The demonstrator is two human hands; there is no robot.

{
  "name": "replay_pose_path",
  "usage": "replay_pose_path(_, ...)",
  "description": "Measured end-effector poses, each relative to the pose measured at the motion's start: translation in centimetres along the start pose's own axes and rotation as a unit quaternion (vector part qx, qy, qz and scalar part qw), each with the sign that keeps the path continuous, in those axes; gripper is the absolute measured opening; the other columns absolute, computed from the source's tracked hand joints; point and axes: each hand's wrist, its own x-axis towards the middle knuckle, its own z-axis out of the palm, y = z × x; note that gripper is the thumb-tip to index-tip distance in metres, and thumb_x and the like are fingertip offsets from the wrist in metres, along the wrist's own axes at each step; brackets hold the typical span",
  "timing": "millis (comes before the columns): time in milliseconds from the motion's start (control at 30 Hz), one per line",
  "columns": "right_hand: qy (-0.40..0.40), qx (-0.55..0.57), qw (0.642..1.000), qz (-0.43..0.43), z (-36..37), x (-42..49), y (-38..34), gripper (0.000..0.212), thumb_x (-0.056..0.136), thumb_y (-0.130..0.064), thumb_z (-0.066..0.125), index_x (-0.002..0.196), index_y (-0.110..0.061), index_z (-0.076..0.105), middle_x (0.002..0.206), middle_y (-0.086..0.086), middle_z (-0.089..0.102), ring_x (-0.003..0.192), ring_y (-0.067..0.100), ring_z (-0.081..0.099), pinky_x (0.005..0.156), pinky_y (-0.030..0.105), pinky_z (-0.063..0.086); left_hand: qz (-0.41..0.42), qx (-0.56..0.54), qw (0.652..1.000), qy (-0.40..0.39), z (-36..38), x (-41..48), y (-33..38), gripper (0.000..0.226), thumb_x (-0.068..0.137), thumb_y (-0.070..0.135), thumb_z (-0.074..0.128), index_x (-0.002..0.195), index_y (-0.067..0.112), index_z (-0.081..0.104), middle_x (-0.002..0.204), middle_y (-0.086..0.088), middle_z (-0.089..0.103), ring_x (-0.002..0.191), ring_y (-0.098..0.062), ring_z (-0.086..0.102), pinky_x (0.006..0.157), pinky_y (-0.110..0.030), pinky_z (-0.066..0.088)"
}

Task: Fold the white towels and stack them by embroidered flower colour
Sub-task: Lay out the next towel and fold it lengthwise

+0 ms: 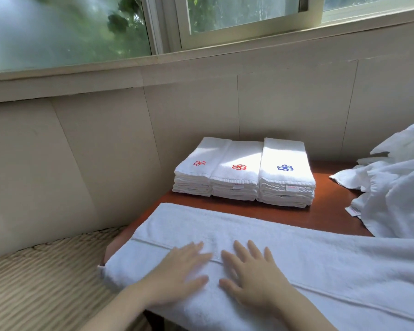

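The long towel [285, 237] hangs over the table [320, 217] edge near your wrists and shows no flower, so it may slide off, or join the wrong one of the stacks [239, 174] beyond your fingertips, once your left hand [177, 271] and right hand [253, 277], flat and straight-fingered on it, lift.

Three towel stacks [243, 173] behind spread towel [320, 271], loose heap [397, 192] right (apparently touching)

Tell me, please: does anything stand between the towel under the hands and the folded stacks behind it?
Nothing visible does. The left hand and right hand lie flat on the towel; only a bare strip of table separates it from the stacks. The unfolded pile lies off to the right.
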Motion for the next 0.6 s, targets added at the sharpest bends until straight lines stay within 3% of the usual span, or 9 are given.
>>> replay_pose_path(67, -0.012, 0.002, 0.998, -0.069, 0.0, -1.2, -1.8, 0.074, 0.087, -0.069, 0.035, 0.15, -0.038, 0.011, 0.16, -0.003, 0.003, 0.147, 0.027, 0.0, 0.115, 0.053, 0.001, 0.061, 0.136, 0.988, 0.035, 1.1, -3.0, 0.9, 0.066, 0.085, 0.074, 0.031, 0.141, 0.041, 0.039, 0.152, 0.012, 0.033, 0.14, -0.002, 0.029, 0.112, -0.021, 0.021)
replay_pose_path(133, 0.04, -0.084, 0.988, -0.122, -0.3, -2.3, -3.6, 0.087, 0.074, -0.077, 0.05, 0.147, -0.04, 0.023, 0.156, 0.007, 0.021, 0.144, 0.031, 0.019, 0.113, 0.053, 0.019, 0.101, 0.191, 0.975, 0.048, 1.5, -5.1, 0.7, 0.073, 0.072, 0.08, 0.04, 0.132, 0.04, 0.047, 0.139, 0.008, 0.052, 0.127, -0.005, 0.05, 0.098, -0.025, 0.046)
replay_pose_path(233, 0.062, -0.157, 0.977, -0.131, -1.0, -3.1, -5.2, 0.085, 0.066, -0.063, 0.067, 0.141, -0.034, 0.039, 0.142, 0.013, 0.041, 0.131, 0.03, 0.042, 0.101, 0.043, 0.04, 0.165, 0.171, 0.958, 0.158, 1.5, -6.7, -1.7, 0.051, 0.07, 0.051, 0.063, 0.118, 0.033, 0.062, 0.113, 0.0, 0.069, 0.103, -0.013, 0.066, 0.078, -0.028, 0.057)
replay_pose_path(300, 0.097, -0.142, 0.975, -0.137, -1.0, -3.7, -5.8, 0.062, 0.056, -0.059, 0.074, 0.11, -0.03, 0.064, 0.107, 0.002, 0.063, 0.095, 0.021, 0.063, 0.07, 0.025, 0.049, 0.178, 0.14, 0.935, 0.274, 1.2, -7.0, -3.2, 0.024, 0.08, 0.029, 0.053, 0.102, 0.022, 0.055, 0.09, -0.001, 0.072, 0.09, -0.012, 0.062, 0.07, -0.025, 0.054)
replay_pose_path(333, 0.104, -0.133, 0.976, -0.137, -1.0, -4.0, -6.0, 0.047, 0.046, -0.054, 0.08, 0.084, -0.029, 0.069, 0.083, -0.004, 0.064, 0.071, 0.015, 0.063, 0.051, 0.02, 0.041, 0.165, 0.124, 0.926, 0.315, 1.1, -7.1, -3.8, 0.013, 0.081, 0.021, 0.048, 0.094, 0.02, 0.05, 0.079, -0.001, 0.07, 0.082, -0.01, 0.056, 0.066, -0.024, 0.051)
replay_pose_path(400, 0.141, -0.147, 0.971, -0.127, -0.8, -4.5, -6.1, 0.039, 0.026, -0.031, 0.085, 0.055, -0.026, 0.059, 0.052, -0.006, 0.051, 0.041, 0.011, 0.049, 0.039, 0.019, 0.016, 0.126, 0.085, 0.92, 0.361, 1.0, -7.4, -4.6, 0.012, 0.078, 0.01, 0.043, 0.083, 0.017, 0.051, 0.065, 0.001, 0.063, 0.07, -0.008, 0.047, 0.06, -0.021, 0.045)
replay_pose_path(467, 0.188, -0.139, 0.967, -0.104, -0.3, -4.6, -6.0, 0.039, 0.032, -0.014, 0.069, 0.067, -0.022, 0.054, 0.048, -0.003, 0.047, 0.036, 0.013, 0.046, 0.041, 0.02, 0.009, 0.091, 0.062, 0.918, 0.38, 1.1, -7.6, -4.8, 0.019, 0.073, 0.006, 0.041, 0.081, 0.015, 0.056, 0.061, 0.002, 0.059, 0.065, -0.008, 0.046, 0.059, -0.021, 0.044)
replay_pose_path(533, 0.206, -0.12, 0.968, -0.077, -0.7, -4.7, -6.0, 0.03, 0.054, -0.015, 0.046, 0.083, -0.018, 0.041, 0.052, 0.0, 0.049, 0.038, 0.016, 0.047, 0.041, 0.02, 0.01, 0.066, 0.034, 0.921, 0.383, 1.4, -7.5, -4.6, 0.019, 0.077, 0.006, 0.038, 0.088, 0.017, 0.05, 0.061, 0.001, 0.055, 0.062, -0.008, 0.044, 0.058, -0.021, 0.043)
replay_pose_path(600, 0.198, -0.096, 0.973, -0.063, -0.5, -4.5, -5.4, 0.029, 0.074, -0.009, 0.034, 0.102, -0.015, 0.04, 0.072, 0.003, 0.048, 0.051, 0.024, 0.05, 0.041, 0.025, 0.016, 0.06, 0.006, 0.925, 0.375, 1.7, -7.5, -4.2, 0.014, 0.08, 0.012, 0.04, 0.092, 0.018, 0.042, 0.061, 0.001, 0.054, 0.062, -0.006, 0.04, 0.058, -0.018, 0.038)
